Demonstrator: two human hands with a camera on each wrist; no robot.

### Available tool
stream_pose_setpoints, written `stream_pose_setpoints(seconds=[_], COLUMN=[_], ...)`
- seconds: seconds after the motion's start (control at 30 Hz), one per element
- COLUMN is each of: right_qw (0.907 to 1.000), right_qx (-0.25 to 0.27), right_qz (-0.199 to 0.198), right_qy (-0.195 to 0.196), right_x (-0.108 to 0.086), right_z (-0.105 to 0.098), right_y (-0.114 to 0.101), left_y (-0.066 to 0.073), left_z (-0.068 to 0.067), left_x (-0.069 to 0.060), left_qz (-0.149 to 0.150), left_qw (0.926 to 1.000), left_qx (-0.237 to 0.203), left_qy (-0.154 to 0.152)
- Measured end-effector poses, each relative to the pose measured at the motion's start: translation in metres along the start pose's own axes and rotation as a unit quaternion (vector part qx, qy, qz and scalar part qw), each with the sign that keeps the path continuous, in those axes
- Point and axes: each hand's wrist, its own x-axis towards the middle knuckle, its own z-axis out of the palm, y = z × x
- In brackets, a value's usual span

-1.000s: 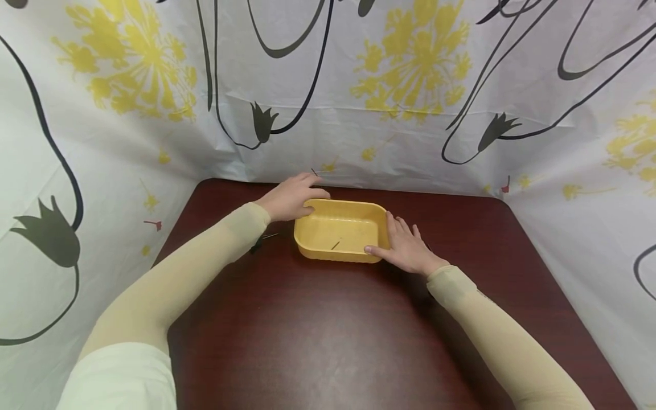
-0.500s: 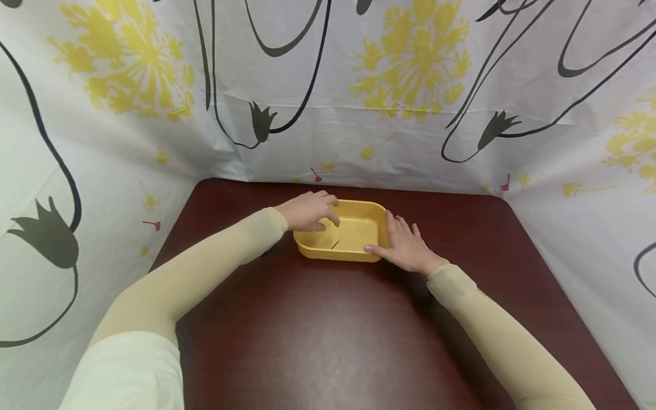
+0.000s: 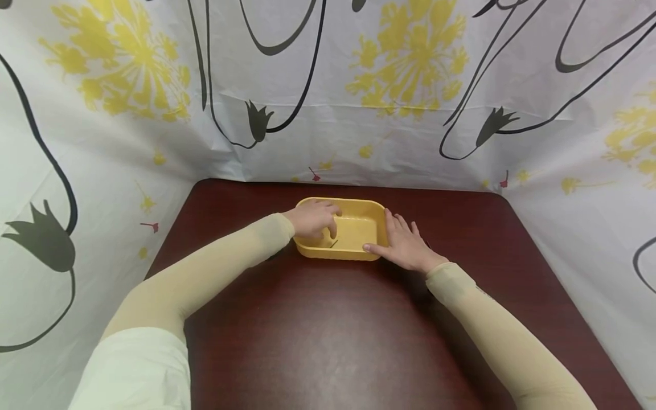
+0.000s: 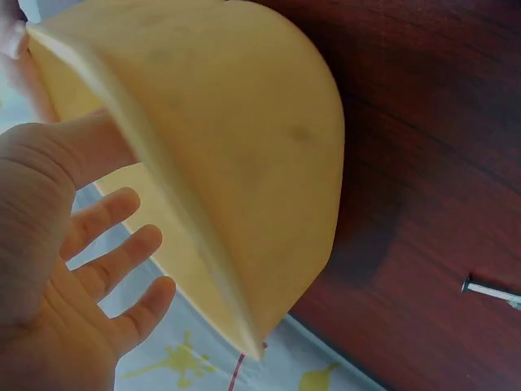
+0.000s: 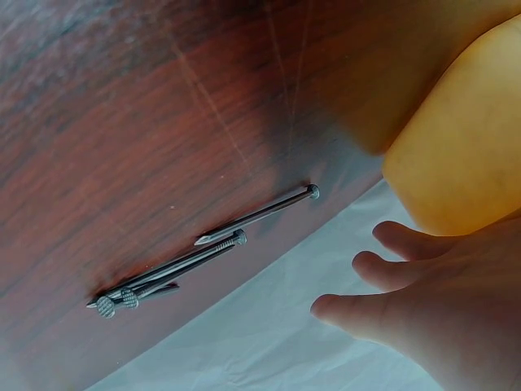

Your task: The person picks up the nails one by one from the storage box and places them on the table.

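A yellow plastic tray [image 3: 353, 255] sits near the far side of the table. My left hand [image 3: 314, 219] reaches over its left end, fingers loosely bent down inside; the left wrist view shows them spread, though part of one finger is hidden behind the rim. A thin dark nail-like piece [image 3: 334, 244] lies on the tray floor close to those fingers. My right hand [image 3: 405, 244] rests along the tray's right end, thumb on the near rim and fingers fairly straight. In the right wrist view, several metal nails [image 5: 163, 273] lie on the table beyond the right fingertips.
The dark red-brown table [image 3: 318, 330] stretches toward me in front of the tray. White patterned cloth [image 3: 328, 114] hangs behind and at both sides. A small metal piece [image 4: 492, 292] lies on the table left of the tray, cut off by the left wrist view's edge.
My left hand has moved right and toward me, from the tray's far left rim to over its inside, near the thin piece. The right hand and tray stay put.
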Motion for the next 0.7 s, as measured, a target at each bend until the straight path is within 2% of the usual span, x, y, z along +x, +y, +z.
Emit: stream_pose_setpoints(seconds=[0.2, 0.47, 0.7], right_qw=[1.0, 1.0, 1.0], right_qx=[0.003, 0.003, 0.002], right_qz=[0.0, 0.0, -0.005], right_qy=[-0.001, 0.004, 0.005], right_x=[0.0, 0.0, 0.0], right_z=[0.0, 0.001, 0.0], right_y=[0.0, -0.001, -0.001], left_y=[0.0, 0.001, -0.001], left_z=[0.01, 0.019, 0.026], left_x=[0.001, 0.004, 0.005], left_qz=[0.013, 0.033, 0.039], left_qw=[0.9997, 0.9992, 0.9986], left_qx=[-0.021, 0.023, 0.032], left_qy=[0.001, 0.006, 0.014])
